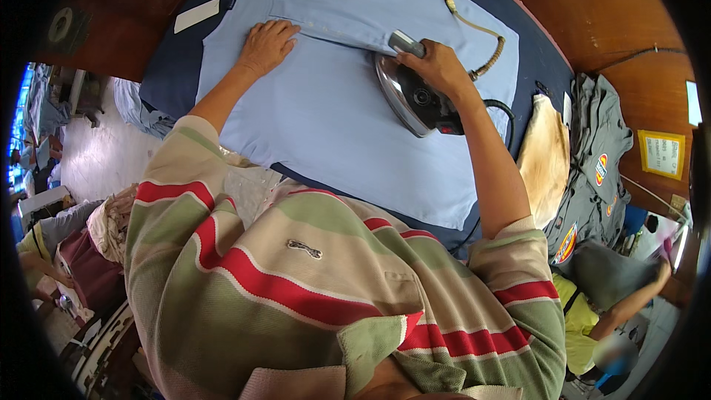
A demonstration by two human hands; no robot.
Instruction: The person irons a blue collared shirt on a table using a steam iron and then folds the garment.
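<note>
A light blue shirt (333, 126) lies spread over the dark-blue padded table in front of me. Its placket, with a row of small buttons, runs across the upper part. My left hand (269, 47) rests on the cloth at the left end of this placket, fingers stretched out toward it and nothing held. Closed around the grey handle of a steam iron (424, 104) is my right hand (437, 68). The iron sits on the right half of the shirt, its front near the placket; my hand hides part of the handle.
A coiled hose (489, 59) and a black cord (503, 109) run from the iron. On the table's far left lies a white card (197, 15). A brown-stained cloth (543, 159) and grey garments (592, 148) hang at right, near a person in yellow (585, 311).
</note>
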